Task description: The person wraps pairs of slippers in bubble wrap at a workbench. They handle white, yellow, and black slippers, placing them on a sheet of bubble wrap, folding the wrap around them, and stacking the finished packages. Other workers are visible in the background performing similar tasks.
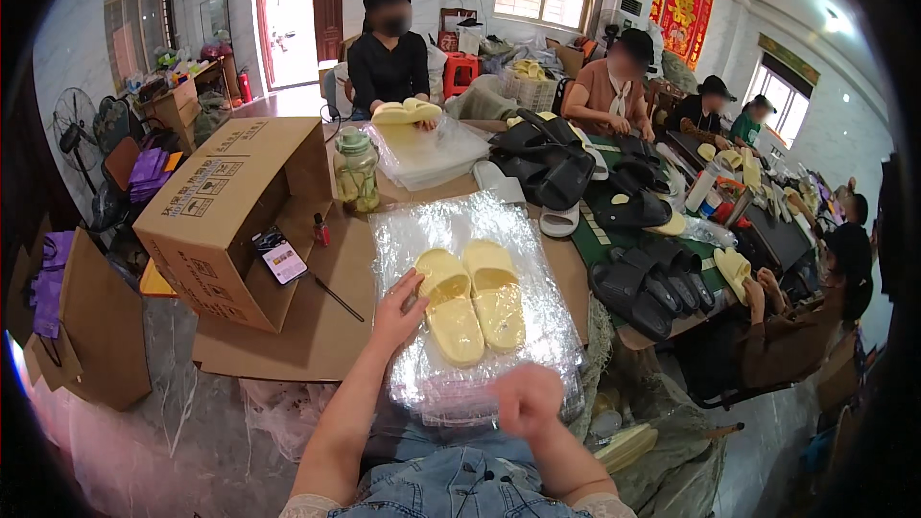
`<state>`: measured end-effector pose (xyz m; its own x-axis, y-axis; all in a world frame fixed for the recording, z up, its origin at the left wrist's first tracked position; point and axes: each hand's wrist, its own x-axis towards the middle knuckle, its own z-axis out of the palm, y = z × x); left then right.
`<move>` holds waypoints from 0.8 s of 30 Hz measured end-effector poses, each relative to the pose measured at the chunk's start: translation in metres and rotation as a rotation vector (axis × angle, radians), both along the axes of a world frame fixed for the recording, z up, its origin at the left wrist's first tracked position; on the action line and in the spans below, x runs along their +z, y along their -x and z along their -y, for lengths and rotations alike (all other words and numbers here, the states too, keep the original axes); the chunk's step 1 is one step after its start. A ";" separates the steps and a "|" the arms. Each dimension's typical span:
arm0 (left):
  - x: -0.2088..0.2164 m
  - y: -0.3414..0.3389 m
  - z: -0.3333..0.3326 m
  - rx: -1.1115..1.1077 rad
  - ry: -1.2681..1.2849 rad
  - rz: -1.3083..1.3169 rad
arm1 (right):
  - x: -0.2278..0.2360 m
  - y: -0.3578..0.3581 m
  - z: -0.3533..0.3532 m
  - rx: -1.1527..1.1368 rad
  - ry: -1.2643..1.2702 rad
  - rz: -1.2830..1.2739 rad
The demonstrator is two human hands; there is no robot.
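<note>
"What's the biggest thing in front of you?"

"The table (264, 357), its brown cardboard cover spreading out to the left of my stack of clear plastic bags (413, 230). Beyond the stack a person in black (389, 72) sits with a pale yellow pair in hand."

"And after that?"

"A cardboard box (206, 192), left of the stack, lying with its open side facing right. Then a heap of black slippers (552, 163), beyond the stack and off to its right."

"Where's the pair you have?"

"The yellow slippers (449, 312) lie side by side on top of the stack, toes away from me, with a shine over them."

"Anything smaller?"

"A lidded glass jar (357, 177), just past the stack's far left corner."

"And your hands?"

"They're apart. My left hand (398, 312) is at the stack's left side, fingers spread against the outer edge of the left slipper. My right hand (528, 401) is over the stack's near right part, curled and blurred; I can't tell whether it's closed on anything."

"The smallest bits?"

"Left of the stack, a phone (283, 262) by the box's opening, a thin black stick (338, 297), and a little red bottle (320, 230) standing upright."
</note>
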<state>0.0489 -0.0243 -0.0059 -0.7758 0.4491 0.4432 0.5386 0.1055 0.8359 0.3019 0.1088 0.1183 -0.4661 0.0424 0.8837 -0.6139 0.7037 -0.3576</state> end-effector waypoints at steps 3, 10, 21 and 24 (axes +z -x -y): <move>-0.005 0.002 -0.001 -0.006 -0.028 0.017 | 0.019 0.055 -0.020 -0.333 0.130 0.259; -0.006 0.006 -0.001 -0.012 0.048 -0.057 | -0.049 0.147 -0.053 -0.658 -0.336 1.024; -0.001 0.002 0.002 -0.019 0.182 -0.198 | -0.113 0.179 -0.070 -0.615 -0.064 0.729; 0.000 -0.001 0.001 0.008 0.228 -0.242 | -0.112 0.174 -0.066 -0.536 0.126 0.660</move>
<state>0.0497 -0.0257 -0.0064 -0.6644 0.5523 0.5034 0.7168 0.2805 0.6383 0.1281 0.1748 0.0061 -0.7721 0.4836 0.4124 0.1518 0.7704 -0.6193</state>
